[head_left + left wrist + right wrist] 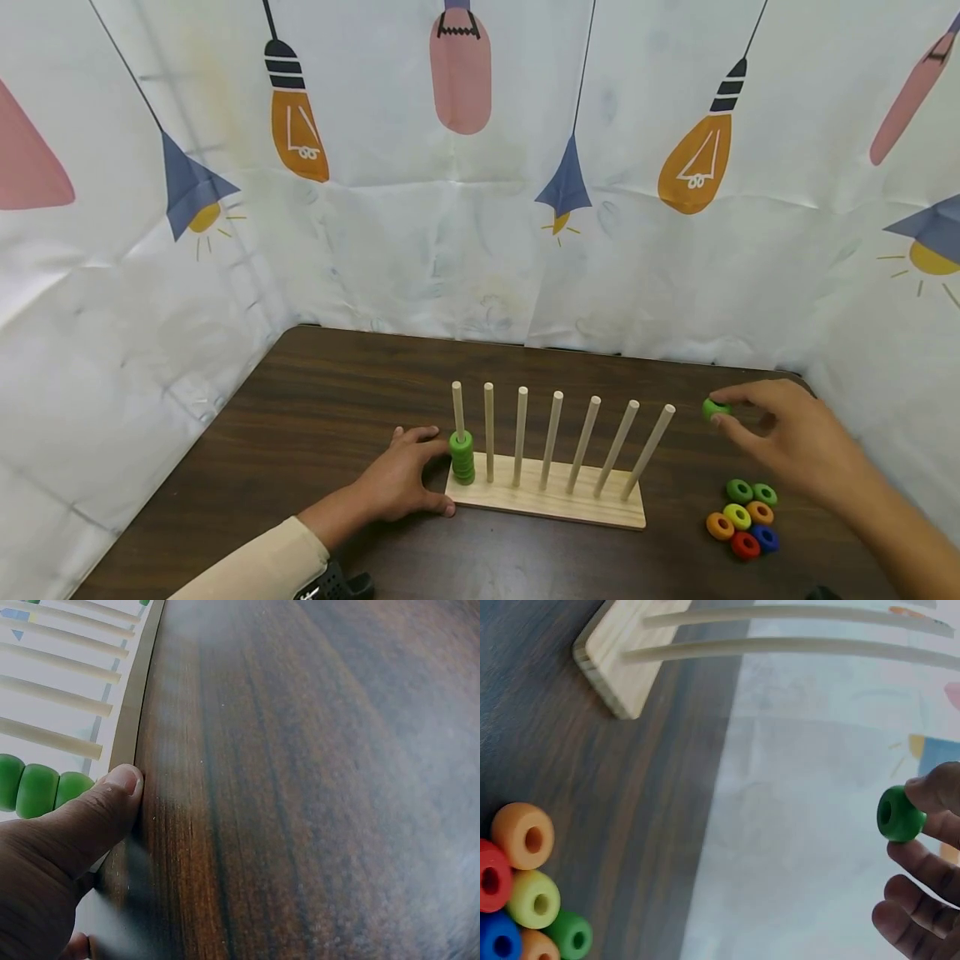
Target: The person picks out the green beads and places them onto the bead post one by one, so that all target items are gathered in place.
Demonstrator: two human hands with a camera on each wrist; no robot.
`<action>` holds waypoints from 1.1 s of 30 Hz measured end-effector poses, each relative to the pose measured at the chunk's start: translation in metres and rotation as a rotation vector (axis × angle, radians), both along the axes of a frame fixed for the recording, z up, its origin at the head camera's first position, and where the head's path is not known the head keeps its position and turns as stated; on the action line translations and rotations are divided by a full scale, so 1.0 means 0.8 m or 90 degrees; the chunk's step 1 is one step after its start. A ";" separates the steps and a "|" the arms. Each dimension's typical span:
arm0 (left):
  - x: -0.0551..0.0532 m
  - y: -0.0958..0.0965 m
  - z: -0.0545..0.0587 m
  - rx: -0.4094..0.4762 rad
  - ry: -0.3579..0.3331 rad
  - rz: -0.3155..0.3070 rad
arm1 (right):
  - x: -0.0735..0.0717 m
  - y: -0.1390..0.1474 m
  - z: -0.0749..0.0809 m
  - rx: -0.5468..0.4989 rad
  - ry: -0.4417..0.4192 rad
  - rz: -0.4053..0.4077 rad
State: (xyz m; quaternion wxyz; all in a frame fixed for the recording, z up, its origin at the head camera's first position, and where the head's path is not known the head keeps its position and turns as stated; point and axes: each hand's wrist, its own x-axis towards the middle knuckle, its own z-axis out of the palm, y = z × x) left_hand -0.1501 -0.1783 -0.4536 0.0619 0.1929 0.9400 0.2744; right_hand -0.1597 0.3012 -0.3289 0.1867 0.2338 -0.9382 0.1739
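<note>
A wooden peg stand [540, 500] with a flat base and several upright pegs stands on the table. Green beads [462, 460] are stacked on its leftmost peg; the other pegs are bare. My left hand [397, 477] grips the left end of the base, the thumb [112, 796] along the front edge and the fingers behind. Off to the right of the stand, my right hand [802, 437] is raised above the table. It pinches one green bead [900, 814] between thumb and fingertips, the hole showing in the right wrist view.
Several loose beads lie grouped on the dark wood table [337, 392] at the right: green beads [738, 491], orange ones [720, 526], a yellow [737, 517], a red [746, 546] and a blue [765, 537]. A patterned cloth [450, 250] hangs behind the table.
</note>
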 end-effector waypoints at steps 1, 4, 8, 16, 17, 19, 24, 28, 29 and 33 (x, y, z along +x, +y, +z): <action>0.000 0.000 0.000 0.000 -0.001 0.000 | 0.001 -0.001 0.002 -0.005 0.015 0.010; 0.000 -0.001 0.001 -0.001 -0.004 0.002 | 0.005 -0.006 0.009 -0.014 0.042 0.023; 0.000 -0.001 0.000 -0.003 -0.005 0.004 | 0.013 -0.011 0.016 -0.013 0.051 0.008; -0.001 -0.002 -0.001 -0.001 -0.003 0.001 | 0.022 -0.023 0.028 -0.021 0.066 0.003; -0.001 -0.002 0.000 0.000 -0.004 0.001 | 0.023 -0.024 0.029 -0.022 0.066 0.006; -0.001 -0.002 0.000 0.002 -0.005 0.001 | 0.026 -0.027 0.032 -0.026 0.069 0.014; 0.000 -0.001 0.000 0.004 -0.008 0.001 | 0.032 -0.033 0.038 -0.035 0.072 0.039; 0.000 -0.001 0.001 0.003 -0.006 0.001 | 0.036 -0.040 0.044 -0.038 0.081 0.056; 0.000 0.000 0.001 0.003 -0.005 0.001 | 0.037 -0.042 0.045 -0.040 0.084 0.061; 0.001 0.000 0.002 0.003 -0.002 0.000 | 0.037 -0.048 0.049 -0.051 0.095 0.090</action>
